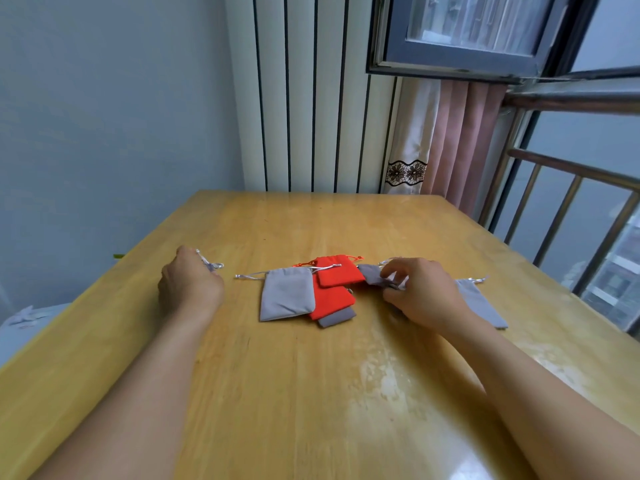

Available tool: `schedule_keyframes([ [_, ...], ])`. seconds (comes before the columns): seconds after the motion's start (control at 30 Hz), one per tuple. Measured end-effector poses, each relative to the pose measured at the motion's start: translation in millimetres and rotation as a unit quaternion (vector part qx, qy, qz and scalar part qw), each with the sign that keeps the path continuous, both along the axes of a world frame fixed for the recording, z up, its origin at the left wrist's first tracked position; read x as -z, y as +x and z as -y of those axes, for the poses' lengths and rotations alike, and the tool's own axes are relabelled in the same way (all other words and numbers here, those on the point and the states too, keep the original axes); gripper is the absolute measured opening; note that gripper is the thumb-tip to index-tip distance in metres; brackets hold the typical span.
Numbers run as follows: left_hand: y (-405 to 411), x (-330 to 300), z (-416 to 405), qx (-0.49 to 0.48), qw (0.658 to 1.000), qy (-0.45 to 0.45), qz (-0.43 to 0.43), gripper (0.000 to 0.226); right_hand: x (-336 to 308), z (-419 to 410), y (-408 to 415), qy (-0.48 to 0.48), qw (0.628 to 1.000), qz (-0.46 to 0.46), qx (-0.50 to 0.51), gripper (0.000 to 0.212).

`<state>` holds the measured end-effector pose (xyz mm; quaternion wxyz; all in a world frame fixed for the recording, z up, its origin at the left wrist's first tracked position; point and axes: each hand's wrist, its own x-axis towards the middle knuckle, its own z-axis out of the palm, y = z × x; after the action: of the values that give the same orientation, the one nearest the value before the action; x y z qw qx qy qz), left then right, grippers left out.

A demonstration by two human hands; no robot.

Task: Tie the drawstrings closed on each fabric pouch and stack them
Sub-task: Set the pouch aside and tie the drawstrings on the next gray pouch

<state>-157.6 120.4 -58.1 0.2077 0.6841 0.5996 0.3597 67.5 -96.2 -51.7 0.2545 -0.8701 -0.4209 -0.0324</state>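
Note:
Several small drawstring pouches lie on the wooden table (311,393). A grey pouch (287,297) lies flat at the centre, overlapping a pile of two red pouches (337,277) and a darker grey one (337,318). My left hand (188,282) grips a grey pouch (209,265) at the left; only its gathered top and strings show past my fingers. My right hand (420,292) pinches another grey pouch (375,277) just right of the red ones. One more grey pouch (479,301) lies behind my right hand, partly hidden by it.
A white ribbed radiator (311,98) stands behind the table's far edge. A pink curtain (457,140) and a window railing (571,202) are at the right. At the lower left, beside the table, a pale surface (24,323) shows.

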Motion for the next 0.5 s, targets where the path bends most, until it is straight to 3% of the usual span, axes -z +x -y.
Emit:
schedule_keyframes([
  [0.07, -3.1, -1.4, 0.4, -0.008, 0.999, 0.007, -0.040, 0.025, 1.7, -2.5, -2.4, 0.025, 0.999, -0.020, -0.007, 0.016],
  [0.17, 1.2, -3.7, 7.8, 0.030, 0.989, 0.106, -0.103, 0.047, 4.5, -5.7, -1.9, 0.091, 0.994, -0.056, -0.005, 0.007],
  [0.23, 9.4, -6.1, 16.9, 0.076, 0.975, 0.158, -0.139, 0.042, 2.5, -6.2, 0.3, 0.173, 0.983, -0.058, 0.024, 0.010],
  [0.3, 17.7, -6.9, 27.0, 0.139, 0.967, 0.125, -0.175, 0.026, -3.8, -4.7, -0.5, 0.257, 0.963, -0.054, 0.055, 0.011],
  [0.37, 25.6, -1.8, 35.7, 0.209, 0.957, 0.087, -0.181, 0.026, -8.6, -3.7, -1.3, 0.325, 0.939, -0.087, 0.071, 0.011],
  [0.5, 42.4, 8.9, 52.1, 0.331, 0.933, 0.068, -0.122, 0.032, -13.7, -4.6, -6.9, 0.424, 0.874, -0.232, 0.053, 0.014],
])
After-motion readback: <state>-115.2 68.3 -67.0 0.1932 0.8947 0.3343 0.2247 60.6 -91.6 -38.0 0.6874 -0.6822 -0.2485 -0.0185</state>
